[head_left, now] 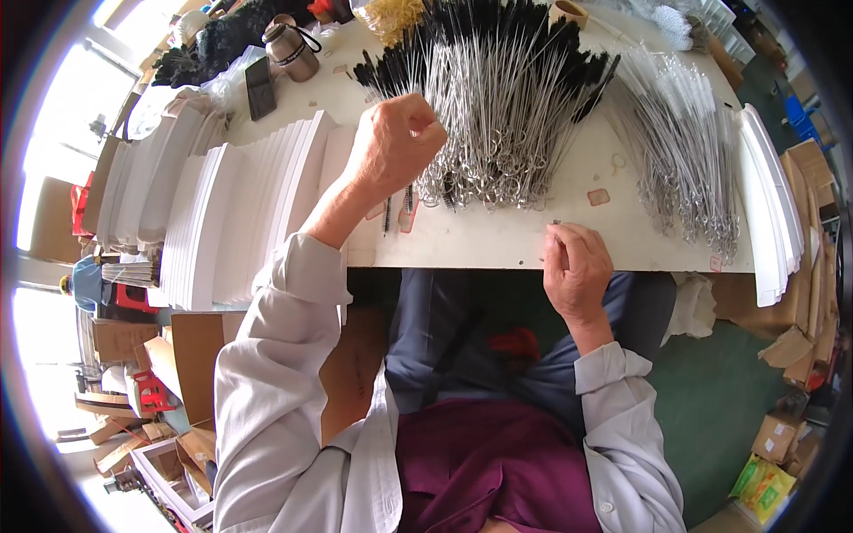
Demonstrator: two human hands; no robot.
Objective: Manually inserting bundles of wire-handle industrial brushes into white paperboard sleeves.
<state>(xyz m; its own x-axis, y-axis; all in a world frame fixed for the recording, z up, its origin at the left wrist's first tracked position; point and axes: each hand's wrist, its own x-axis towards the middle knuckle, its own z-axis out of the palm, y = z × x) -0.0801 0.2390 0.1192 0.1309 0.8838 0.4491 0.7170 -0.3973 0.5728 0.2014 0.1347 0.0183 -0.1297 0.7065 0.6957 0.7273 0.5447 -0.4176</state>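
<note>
On the tabletop (480, 242), a heap of wire-handled brushes (498, 115) lies between a row of boxes (253, 191) at left and a wire bundle (680, 147) at right. Behind the boxes, a phone (260, 89) lies beside a vacuum flask (291, 53).

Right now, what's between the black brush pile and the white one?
In the head view: a reddish patch and thin loop on the white tabletop.
</note>
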